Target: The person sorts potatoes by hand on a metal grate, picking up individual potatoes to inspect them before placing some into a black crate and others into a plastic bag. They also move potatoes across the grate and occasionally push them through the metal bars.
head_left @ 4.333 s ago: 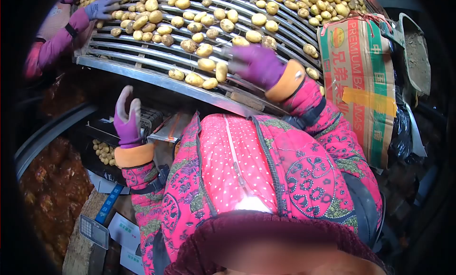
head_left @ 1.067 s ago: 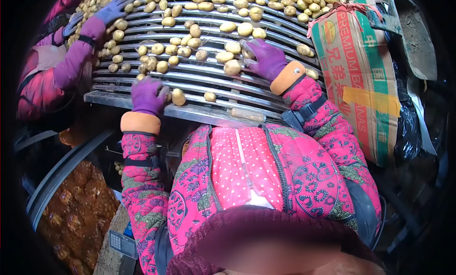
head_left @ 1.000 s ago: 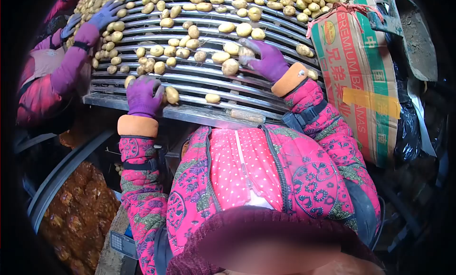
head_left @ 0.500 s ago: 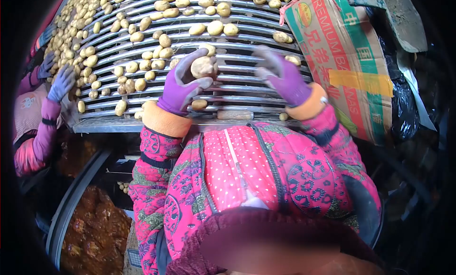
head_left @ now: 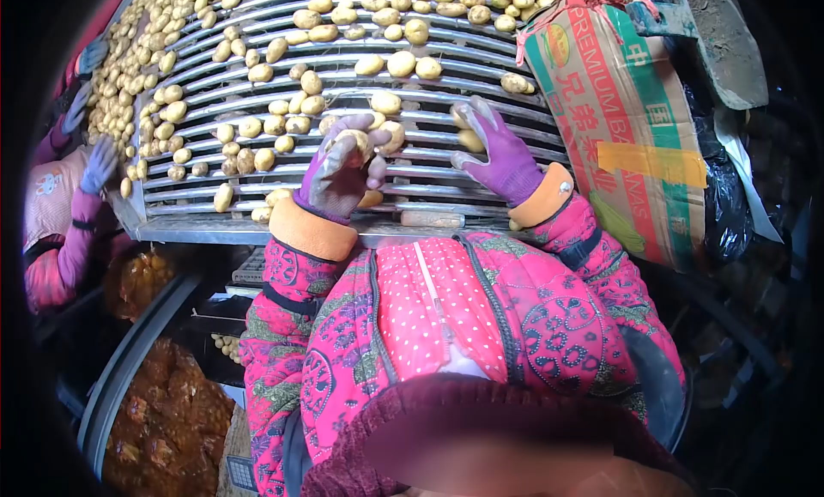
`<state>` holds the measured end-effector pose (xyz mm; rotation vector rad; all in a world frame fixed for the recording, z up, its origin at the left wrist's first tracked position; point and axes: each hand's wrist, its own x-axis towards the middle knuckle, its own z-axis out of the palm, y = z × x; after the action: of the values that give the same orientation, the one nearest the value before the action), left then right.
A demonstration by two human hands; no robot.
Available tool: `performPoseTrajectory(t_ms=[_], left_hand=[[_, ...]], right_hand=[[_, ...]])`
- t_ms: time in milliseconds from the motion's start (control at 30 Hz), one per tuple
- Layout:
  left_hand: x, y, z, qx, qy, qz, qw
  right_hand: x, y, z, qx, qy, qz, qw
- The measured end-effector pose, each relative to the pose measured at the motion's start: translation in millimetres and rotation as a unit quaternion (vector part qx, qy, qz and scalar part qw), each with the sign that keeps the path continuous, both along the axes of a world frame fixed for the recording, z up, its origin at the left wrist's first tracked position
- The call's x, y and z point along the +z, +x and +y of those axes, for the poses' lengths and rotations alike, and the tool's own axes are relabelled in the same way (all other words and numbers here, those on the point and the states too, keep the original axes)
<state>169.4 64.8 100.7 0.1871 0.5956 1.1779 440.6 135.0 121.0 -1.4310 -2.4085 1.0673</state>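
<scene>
My left hand (head_left: 337, 178), in a purple and grey glove, is turned palm inward with its fingers curled round a potato (head_left: 353, 140). Another potato (head_left: 392, 138) lies right beside its fingertips, and one more (head_left: 370, 198) is partly hidden below the thumb. My right hand (head_left: 502, 154), gloved the same way, reaches down onto the bars with fingers and thumb bent about a potato (head_left: 469, 140). A second potato shows partly under its fingertips. Both hands are over the metal bar grate (head_left: 421, 169).
Many potatoes (head_left: 129, 85) cover the grate's left and far parts. A cardboard box (head_left: 614, 93) stands at right. A cylindrical piece (head_left: 433, 219) lies by the near metal edge (head_left: 206, 231). Other people's gloved hands (head_left: 100, 165) are at left. Filled net bags (head_left: 167, 411) sit below.
My left hand has turned, bringing its potato toward the fingertips. My right hand has moved left and down onto potatoes. The potatoes on the grate have shifted slightly right and nearer in view.
</scene>
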Motion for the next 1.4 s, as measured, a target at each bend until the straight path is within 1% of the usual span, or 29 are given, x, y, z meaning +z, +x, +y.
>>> performPoseTrajectory(t_ms=[33,100,133,167,233,267,333,367,400,433,500,533,567,633,767,833,900,933,967,1000,1033,1100,1167,1233,1267,1300,1333,1367,1400], left_hand=[[-3.7,-2.5,-0.5,-0.001,0.002,-0.001,1.000],[-6.3,-8.4,-4.6,-0.001,-0.073,-0.045,0.996],[-4.7,-9.8,-4.0,0.003,-0.097,-0.036,0.995],[-4.6,-12.4,-4.2,-0.001,-0.113,-0.057,0.992],[-3.2,-14.6,-4.9,-0.003,-0.124,-0.066,0.990],[-0.2,-15.7,-4.7,0.002,-0.130,-0.069,0.989],[-0.5,-18.1,-4.4,0.013,-0.112,-0.055,0.992],[0.6,-17.5,-6.6,0.014,-0.094,-0.040,0.995],[6.4,-18.3,-7.1,0.022,-0.123,0.011,0.992],[13.7,-19.1,-8.1,0.027,-0.123,0.012,0.992],[24.5,-22.5,-12.1,0.046,-0.153,0.010,0.987],[26.6,-26.2,-15.5,0.038,-0.155,0.024,0.987],[28.6,-28.7,-17.3,0.044,-0.155,0.023,0.987],[33.0,-31.5,-22.6,0.053,-0.132,-0.052,0.989],[40.9,-29.8,-38.6,0.074,-0.086,-0.066,0.991],[40.4,-30.1,-52.3,0.090,-0.024,-0.074,0.993],[39.7,-26.7,-68.3,0.115,-0.052,0.015,0.992],[43.1,-24.2,-75.9,0.124,-0.070,0.064,0.988],[39.7,-24.3,-82.3,0.110,-0.058,0.093,0.988],[32.7,-21.2,-88.6,0.108,-0.051,0.083,0.989],[33.7,-18.4,-92.5,0.105,-0.046,0.071,0.991],[40.7,-10.9,-98.8,0.148,-0.107,0.030,0.983],[41.9,-17.2,-107.2,0.143,-0.114,-0.035,0.983],[45.6,-17.4,-110.4,0.161,-0.135,-0.015,0.977],[49.7,-18.3,-113.0,0.150,-0.138,0.000,0.979],[55.4,-18.0,-114.0,0.134,-0.141,0.013,0.981],[53.8,-15.4,-114.8,0.134,-0.139,0.010,0.981],[51.2,-12.6,-114.3,0.124,-0.108,0.035,0.986],[48.6,-9.2,-114.3,0.112,-0.080,0.059,0.989]], right_hand=[[1.7,-2.2,6.8,0.004,0.071,0.003,0.997],[6.5,2.5,36.7,-0.022,0.206,-0.103,0.973],[15.8,-0.2,48.5,-0.070,0.201,-0.169,0.962],[-23.3,14.0,62.0,-0.089,0.274,-0.179,0.941],[-34.2,-5.1,52.4,-0.049,0.276,-0.298,0.913],[-37.3,-16.6,50.6,-0.042,0.274,-0.296,0.914],[-38.8,-46.9,49.2,0.090,0.242,-0.119,0.959],[-17.9,-70.1,37.2,0.101,0.235,-0.147,0.955],[-29.2,-79.7,31.7,0.119,0.207,-0.054,0.970],[-34.4,-88.2,30.6,0.136,0.180,0.041,0.973],[-30.2,-91.8,29.6,0.148,0.190,0.035,0.970],[-22.8,-91.8,26.4,0.153,0.197,0.021,0.968],[-16.6,-88.3,27.4,0.146,0.180,0.033,0.972],[-21.7,-69.8,25.2,0.135,0.197,-0.009,0.971],[-28.7,-48.1,12.4,0.143,0.200,-0.033,0.969],[-31.0,-52.3,2.4,0.167,0.202,-0.123,0.957],[-35.9,-69.1,4.1,0.174,0.194,-0.113,0.959],[-39.5,-81.7,7.1,0.192,0.223,-0.087,0.952],[-42.8,-94.9,8.1,0.210,0.249,-0.061,0.943],[-37.8,-112.8,9.6,0.234,0.222,-0.077,0.943],[-36.9,-128.2,10.5,0.249,0.233,-0.080,0.937],[-40.7,-159.6,16.8,0.282,0.202,-0.102,0.932],[-29.2,-179.1,17.9,0.252,0.166,-0.067,0.951],[-18.7,-179.0,14.3,0.227,0.190,0.091,0.951],[-6.1,-172.3,9.9,0.239,0.144,0.179,0.943],[7.4,-165.8,6.5,0.287,0.018,0.263,0.921],[23.4,-157.6,-4.0,0.316,-0.044,0.278,0.906],[35.0,-148.7,-13.8,0.341,-0.105,0.292,0.887],[36.1,-144.1,-21.2,0.358,-0.110,0.283,0.883]])
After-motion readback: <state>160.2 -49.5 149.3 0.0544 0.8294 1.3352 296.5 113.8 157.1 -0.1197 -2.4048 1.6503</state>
